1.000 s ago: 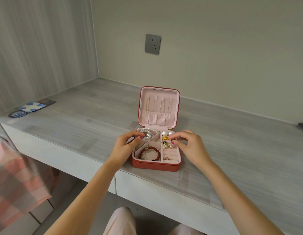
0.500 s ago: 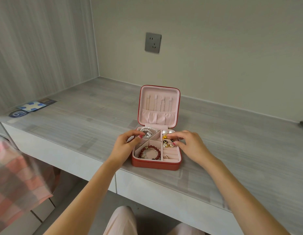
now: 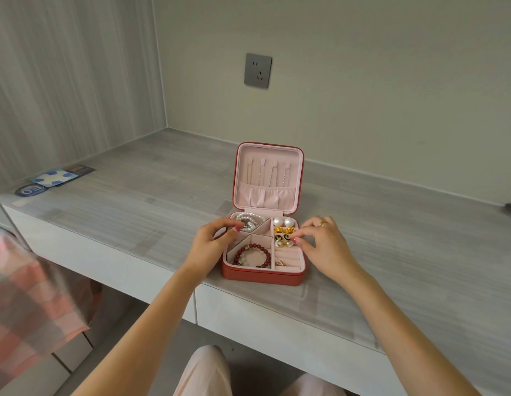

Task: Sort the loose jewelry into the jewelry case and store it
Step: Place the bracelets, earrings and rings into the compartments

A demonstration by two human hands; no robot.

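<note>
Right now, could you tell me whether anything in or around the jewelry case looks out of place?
Nothing stands out: the jewelry case sits flat with its lid upright, and the red bead bracelet and pearl earrings lie inside their compartments.

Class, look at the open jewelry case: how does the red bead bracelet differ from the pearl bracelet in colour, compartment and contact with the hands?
The red bead bracelet is dark red; the pearl bracelet is white. The red bead bracelet lies in the near-left compartment, the pearl bracelet in the far-left one. No hand touches the red bead bracelet, while the left hand has its fingertips at the pearl bracelet. Both are beaded loops lying inside the jewelry case.
</note>
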